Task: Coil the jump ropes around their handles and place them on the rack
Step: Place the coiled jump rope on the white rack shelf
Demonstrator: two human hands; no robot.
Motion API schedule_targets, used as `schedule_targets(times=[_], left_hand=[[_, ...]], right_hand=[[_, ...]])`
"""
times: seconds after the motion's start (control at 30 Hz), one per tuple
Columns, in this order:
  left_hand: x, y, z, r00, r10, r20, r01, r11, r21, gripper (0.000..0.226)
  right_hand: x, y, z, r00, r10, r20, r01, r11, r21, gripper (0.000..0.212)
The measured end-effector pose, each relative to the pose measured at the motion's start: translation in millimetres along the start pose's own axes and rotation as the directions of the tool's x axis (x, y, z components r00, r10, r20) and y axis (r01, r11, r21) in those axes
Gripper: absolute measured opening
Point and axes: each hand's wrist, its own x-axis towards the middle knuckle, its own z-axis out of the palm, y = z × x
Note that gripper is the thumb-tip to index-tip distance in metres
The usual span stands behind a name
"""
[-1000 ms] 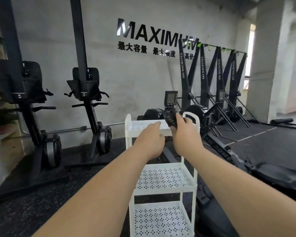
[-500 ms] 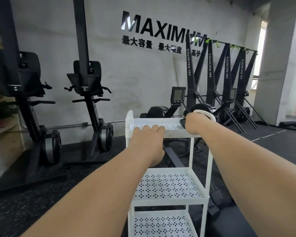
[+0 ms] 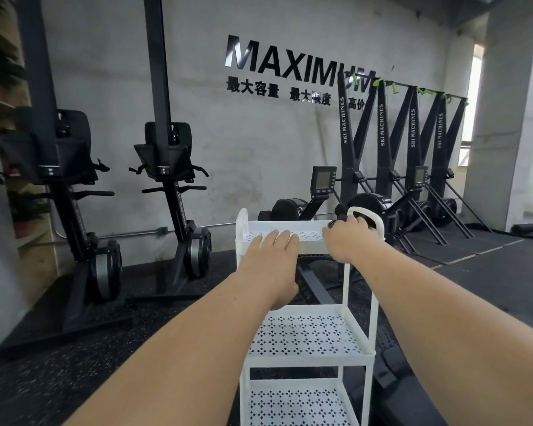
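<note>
One second ago the right hand [image 3: 348, 238] carried the coiled jump rope [image 3: 365, 217] above the rack [image 3: 308, 358]. Now it has sunk to the right end of the top tier, its grip still curled round the black bundle. The left hand [image 3: 271, 256] lies flat-fingered on that tier's near rim, holding nothing. Placing looks nearly finished, with only the release remaining. Lettering on the wall [image 3: 259, 155] reads "MAXIMUM" over 最大容量 and 最大限度; the black uprights [image 3: 382, 124] say "SKI MACHINES".

The wall [image 3: 259, 142] reads MAXIMUM over 最大容量 最大限度; the black uprights [image 3: 346, 124] each read SKI MACHINES
</note>
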Motion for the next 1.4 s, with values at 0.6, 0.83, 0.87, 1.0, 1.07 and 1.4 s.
schedule_targets(times=[0.6, 0.83, 0.87, 1.0, 1.07, 1.4], left_hand=[[-204, -36, -38, 0.989, -0.136, 0.059, 0.141, 0.987, -0.081, 0.078], [-323, -60, 5, 0.919, -0.294, 0.264, 0.33, 0.938, -0.107, 0.081], [-338, -62, 11, 0.905, -0.31, 0.291, 0.356, 0.926, -0.121, 0.08], [-406, -79, 41, 0.836, -0.381, 0.395, 0.458, 0.881, -0.119, 0.079], [-439, -88, 62, 0.799, -0.41, 0.44, 0.5, 0.86, -0.105, 0.079], [-540, -119, 172, 0.64, -0.435, 0.634, 0.642, 0.755, -0.13, 0.077]], right_hand=[[-204, -121, -24, 0.957, -0.288, -0.041, 0.288, 0.915, 0.281, 0.057], [-301, -207, 38, 0.859, -0.507, 0.072, 0.464, 0.83, 0.312, 0.061], [-315, -215, 46, 0.85, -0.517, 0.102, 0.463, 0.825, 0.323, 0.06], [-372, -257, 84, 0.777, -0.588, 0.225, 0.498, 0.792, 0.353, 0.062], [-394, -277, 108, 0.743, -0.604, 0.29, 0.499, 0.788, 0.362, 0.064], [-452, -347, 217, 0.597, -0.615, 0.515, 0.499, 0.788, 0.361, 0.062]])
